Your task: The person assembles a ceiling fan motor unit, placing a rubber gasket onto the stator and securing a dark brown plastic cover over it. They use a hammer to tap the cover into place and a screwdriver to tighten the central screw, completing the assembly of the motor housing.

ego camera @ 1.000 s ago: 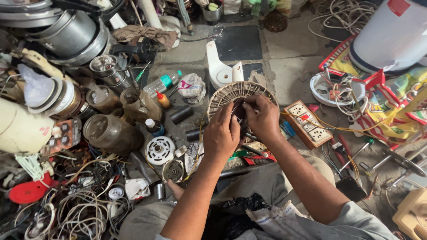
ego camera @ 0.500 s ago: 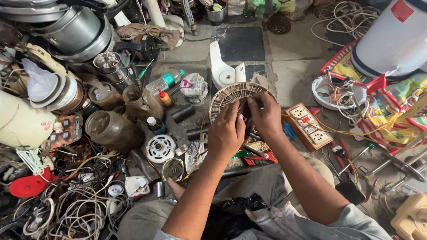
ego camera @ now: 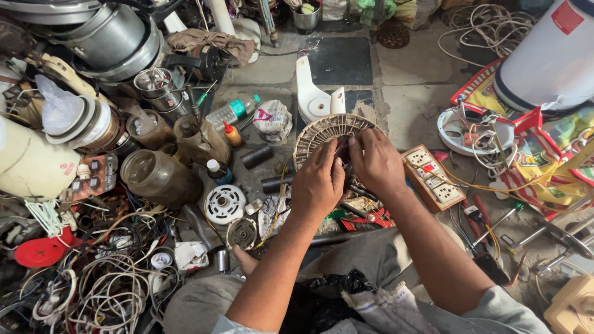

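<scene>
Winding ring [ego camera: 322,133] — under both fingers [ego camera: 337,154]

Coil's [ego camera: 322,133] lower half hidden behind both hands, fingertips too

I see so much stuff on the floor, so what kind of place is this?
Probably a small repair shop for electrical appliances, worked on the floor. Both hands, left hand and right hand, are on a round wound motor coil. Around them lie tangled wires, a socket board and mixer jars.
</scene>
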